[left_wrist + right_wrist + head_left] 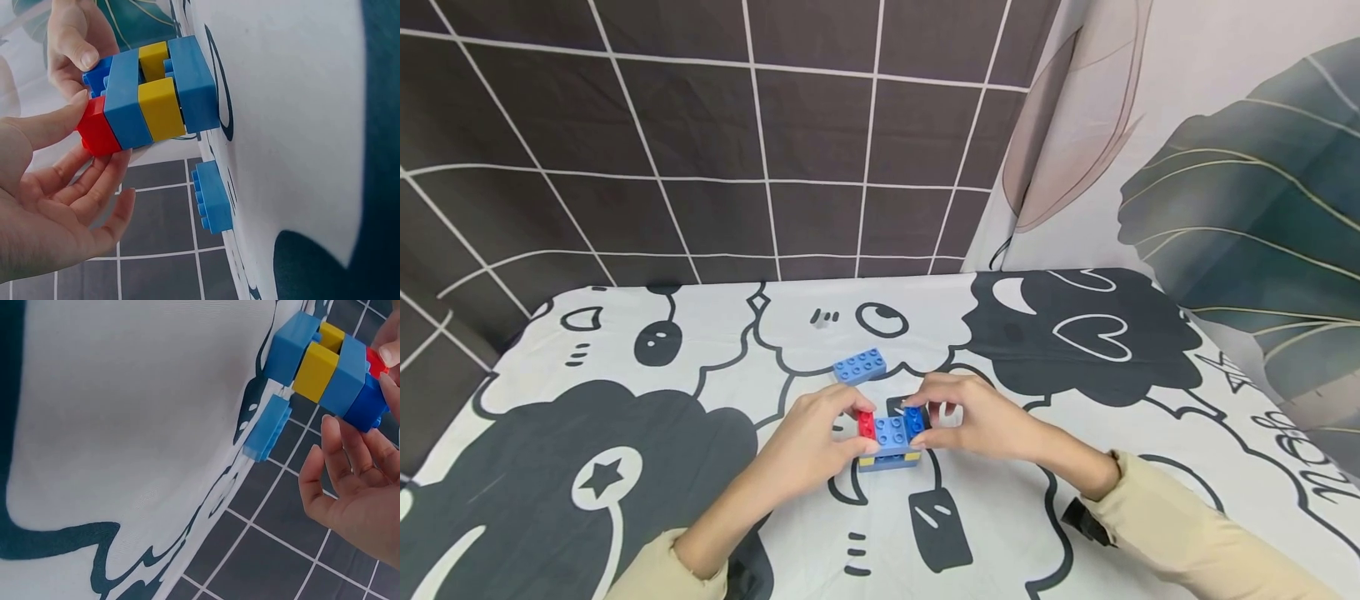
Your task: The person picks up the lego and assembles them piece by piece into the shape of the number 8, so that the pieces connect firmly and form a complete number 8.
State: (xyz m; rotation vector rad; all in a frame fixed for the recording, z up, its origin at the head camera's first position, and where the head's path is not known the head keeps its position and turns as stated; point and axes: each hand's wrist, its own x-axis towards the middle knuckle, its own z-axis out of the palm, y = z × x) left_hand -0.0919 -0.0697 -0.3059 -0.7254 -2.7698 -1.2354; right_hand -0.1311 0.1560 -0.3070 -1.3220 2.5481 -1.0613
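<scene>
A small stack of toy building bricks stands on the cloth in front of me. Its bottom is a light blue brick [197, 87], with two yellow bricks [161, 109] on it and another light blue brick [891, 432] across them. On top of that sit a red brick [866, 425] at the left end and a dark blue brick [913, 421] at the right end. My left hand [808, 437] pinches the red brick between thumb and fingers. From the other side, my right hand [981, 417] pinches the dark blue one.
Just behind the stack lies a loose light blue brick [860, 367], studs up. A white cloth [820, 533] with dark cartoon drawings covers the surface. Behind it hangs a dark fabric [700, 125] with a white grid, and a leaf-patterned one [1262, 200] at the right.
</scene>
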